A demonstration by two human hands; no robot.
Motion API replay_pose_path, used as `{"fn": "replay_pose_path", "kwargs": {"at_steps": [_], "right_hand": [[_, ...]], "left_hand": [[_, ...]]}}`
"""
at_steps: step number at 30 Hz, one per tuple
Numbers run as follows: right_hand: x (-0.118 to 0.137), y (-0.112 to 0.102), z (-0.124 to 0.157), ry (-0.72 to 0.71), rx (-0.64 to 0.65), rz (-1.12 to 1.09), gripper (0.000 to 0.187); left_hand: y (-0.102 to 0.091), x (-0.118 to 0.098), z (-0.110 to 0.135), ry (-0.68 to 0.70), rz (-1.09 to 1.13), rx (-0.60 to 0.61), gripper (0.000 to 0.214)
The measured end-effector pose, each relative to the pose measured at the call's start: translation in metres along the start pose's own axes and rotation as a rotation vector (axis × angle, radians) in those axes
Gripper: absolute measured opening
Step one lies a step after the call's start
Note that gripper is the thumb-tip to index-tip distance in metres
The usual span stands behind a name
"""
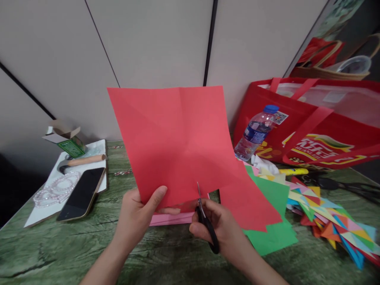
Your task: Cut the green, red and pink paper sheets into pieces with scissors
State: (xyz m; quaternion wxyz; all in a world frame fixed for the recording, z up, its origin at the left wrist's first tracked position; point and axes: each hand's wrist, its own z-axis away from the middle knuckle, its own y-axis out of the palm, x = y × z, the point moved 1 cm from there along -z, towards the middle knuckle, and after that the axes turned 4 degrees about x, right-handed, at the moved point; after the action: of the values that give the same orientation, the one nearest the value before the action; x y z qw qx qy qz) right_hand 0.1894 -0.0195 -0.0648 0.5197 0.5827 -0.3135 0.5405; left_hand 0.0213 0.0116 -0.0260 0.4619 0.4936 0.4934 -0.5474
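Note:
A creased red paper sheet (175, 138) is held upright over the green table (59, 253). My left hand (138, 215) pinches its lower edge, thumb on the front. My right hand (221, 227) grips black-handled scissors (204, 219), whose blades point up into the sheet's bottom edge along a centre crease. A pink sheet (169, 219) lies flat under both hands.
Red and green sheets (267, 213) lie at the right beside a pile of coloured folded paper (332, 225). A water bottle (255, 132) leans on a red bag (314, 126). At the left are a phone (81, 194), bead bracelets (55, 190), a hammer (80, 161) and a small box (67, 140).

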Motion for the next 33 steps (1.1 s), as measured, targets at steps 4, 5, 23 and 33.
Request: {"fn": "replay_pose_path", "kwargs": {"at_steps": [4, 5, 23, 33], "right_hand": [[0.0001, -0.0028, 0.0009, -0.065, 0.003, 0.050, 0.029], [0.0002, -0.0031, 0.0009, -0.077, 0.004, 0.058, 0.029], [-0.0031, 0.0000, 0.0002, -0.043, -0.052, 0.003, 0.032], [0.0044, 0.0036, 0.0012, 0.081, -0.087, -0.007, 0.040]], "left_hand": [[0.0022, -0.0021, 0.0011, 0.012, -0.121, 0.040, 0.016], [0.0025, -0.0023, 0.0013, 0.014, -0.133, 0.042, 0.017], [0.0011, -0.0029, 0.0022, 0.015, -0.208, 0.047, 0.024], [-0.0003, -0.0017, 0.0035, 0.001, -0.203, 0.055, 0.024]]}}
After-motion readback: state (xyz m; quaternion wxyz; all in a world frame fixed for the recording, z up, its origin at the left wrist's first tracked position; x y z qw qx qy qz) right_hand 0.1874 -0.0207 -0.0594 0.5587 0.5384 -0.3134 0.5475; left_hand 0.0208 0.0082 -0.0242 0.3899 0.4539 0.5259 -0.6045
